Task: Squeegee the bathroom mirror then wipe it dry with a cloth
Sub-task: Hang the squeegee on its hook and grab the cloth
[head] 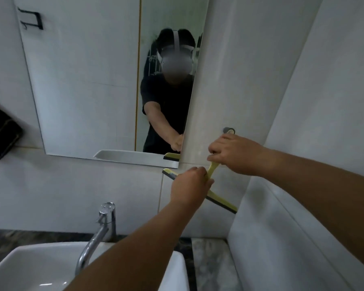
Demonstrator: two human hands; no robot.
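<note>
Now: both hands hold the squeegee below the mirror corner

Now both hands are on the yellow squeegee (221, 201), which is low on the tiled wall, just under the lower right corner of the mirror (88, 85). The left hand (190, 184) is curled around the place where the handle meets the blade bar. The right hand (234, 153) pinches the upper end of the handle with curled fingers. The blade bar lies tilted, its left end higher and just below the bottom edge of the mirror, its right end lower and close to the inner corner where the two walls meet. The dark rubber edge faces down. Whether the rubber touches the tiles I cannot tell.

A small grey hook (228, 130) sits on the wall just above the right hand. The mirror shows the person in a dark shirt and a part of the yellow bar.

Below the hands, the tap (101, 229) stands behind the white sink (19, 267), and the left forearm passes over the sink's right rim. To the right of the sink is a marble counter (210, 267), closed in by the side wall. A dark cloth (0, 135) hangs at the left edge of the view, well apart from the hands. A black bracket (31, 20) is high on the wall at the left.
</note>
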